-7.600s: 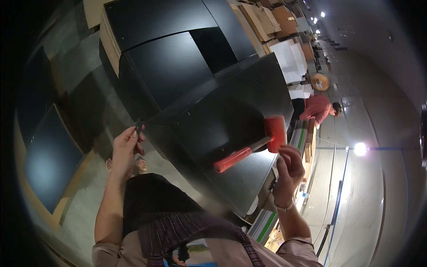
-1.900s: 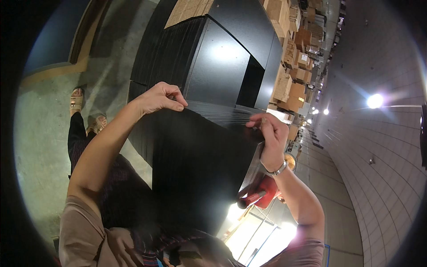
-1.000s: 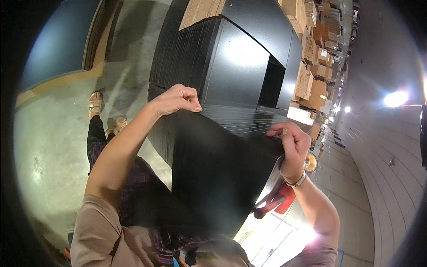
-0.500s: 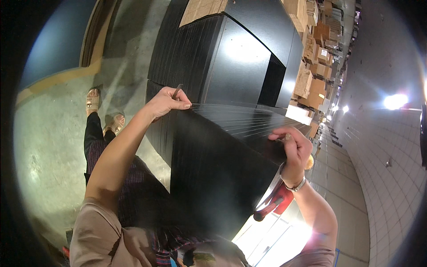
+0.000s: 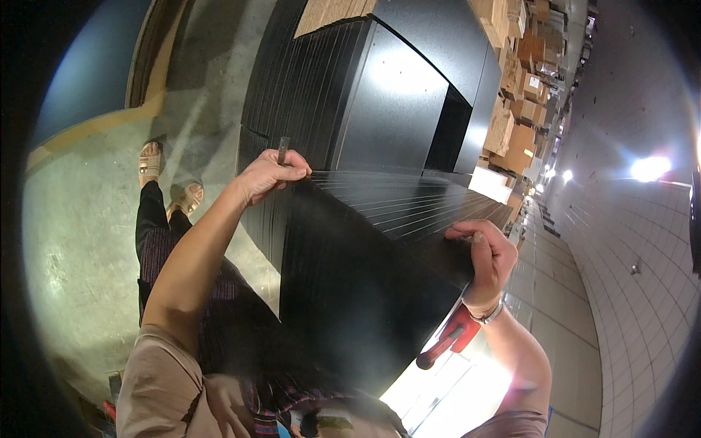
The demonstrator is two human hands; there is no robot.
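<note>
A large black panel (image 5: 358, 292) stands tilted up in front of my body, its face toward me. At its upper left corner my left hand (image 5: 274, 175) is closed, thumb and forefinger pinching the edge. A short, thin, flat strip (image 5: 283, 150), like a small blade or ruler, sticks up between that hand's fingers. My right hand (image 5: 488, 255) is curled over the panel's right end, thumb against the forefinger; its grip is partly hidden. Behind the panel, the edges of several more black panels (image 5: 409, 208) fan out as thin light lines.
Tall stacks of black panels (image 5: 394, 102) stand just beyond my hands, a brown cardboard piece (image 5: 332, 14) on top. Cardboard boxes (image 5: 515, 146) line the far right. A red object with a dark handle (image 5: 449, 336) is below my right wrist. At left lies a blue-topped stack (image 5: 95, 73).
My right hand has moved slightly down and right along the panel's edge. The strip in my left hand has turned more upright, and that hand has shifted slightly left.
</note>
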